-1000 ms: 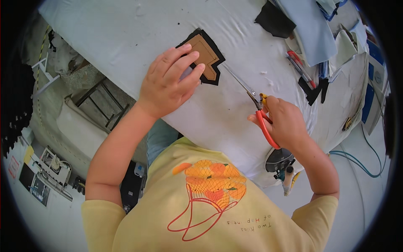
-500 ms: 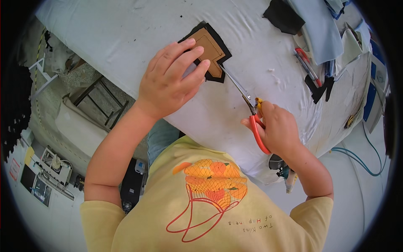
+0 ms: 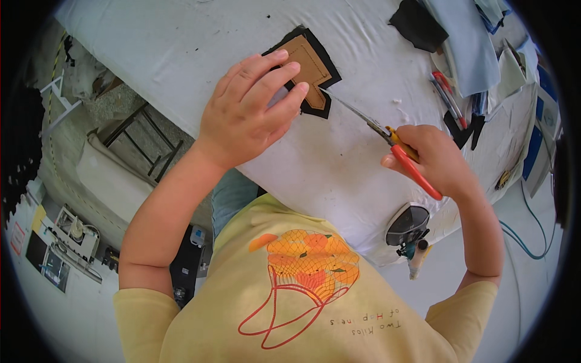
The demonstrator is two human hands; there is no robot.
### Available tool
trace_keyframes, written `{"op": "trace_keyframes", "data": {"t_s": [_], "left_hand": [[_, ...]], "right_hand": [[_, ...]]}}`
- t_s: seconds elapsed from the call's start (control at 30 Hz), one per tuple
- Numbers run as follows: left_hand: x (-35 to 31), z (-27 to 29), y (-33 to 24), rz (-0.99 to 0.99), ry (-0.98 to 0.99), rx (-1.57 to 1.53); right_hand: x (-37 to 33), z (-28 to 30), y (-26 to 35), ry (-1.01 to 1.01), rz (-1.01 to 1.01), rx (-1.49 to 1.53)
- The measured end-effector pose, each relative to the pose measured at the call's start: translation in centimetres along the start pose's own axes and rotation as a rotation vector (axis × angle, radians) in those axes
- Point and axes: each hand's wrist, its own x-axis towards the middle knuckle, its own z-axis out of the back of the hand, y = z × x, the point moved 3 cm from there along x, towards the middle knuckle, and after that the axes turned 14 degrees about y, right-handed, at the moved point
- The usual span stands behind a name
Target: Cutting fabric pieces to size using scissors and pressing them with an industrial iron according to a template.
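My left hand (image 3: 251, 115) lies with fingers spread on a brown card template (image 3: 310, 55), which has stitch-like lines and an angled notch. Under the template is a black fabric piece (image 3: 330, 68), showing as a border round its edges. My right hand (image 3: 440, 156) grips scissors (image 3: 420, 175) with red and yellow handles. Their long blades point up and left, tips at the notch in the fabric's right side. The blades look nearly closed; whether fabric is between the tips is too small to tell.
A white-covered table (image 3: 339, 157) bears everything. At the far right are a black fabric scrap (image 3: 417, 25), light blue cloth (image 3: 472, 54), red-and-grey pens (image 3: 449, 100) and black offcuts (image 3: 477, 130). An iron-like tool (image 3: 408, 227) stands at the near right edge. A dark metal frame (image 3: 154, 142) is at left.
My right hand has moved right, and the scissors lie at a flatter slant with their tips still at the notch. My left hand stays on the template. More of the iron-like tool shows.
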Motion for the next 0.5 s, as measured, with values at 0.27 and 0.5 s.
{"op": "trace_keyframes", "data": {"t_s": [0.27,0.5], "left_hand": [[0.0,-0.1,-0.1,0.005,-0.011,0.001],[0.0,-0.1,-0.1,0.003,-0.009,0.01]], "right_hand": [[0.6,1.3,-0.3,0.058,0.004,-0.018],[1.0,0.8,-1.3,0.065,0.065,0.02]]}}
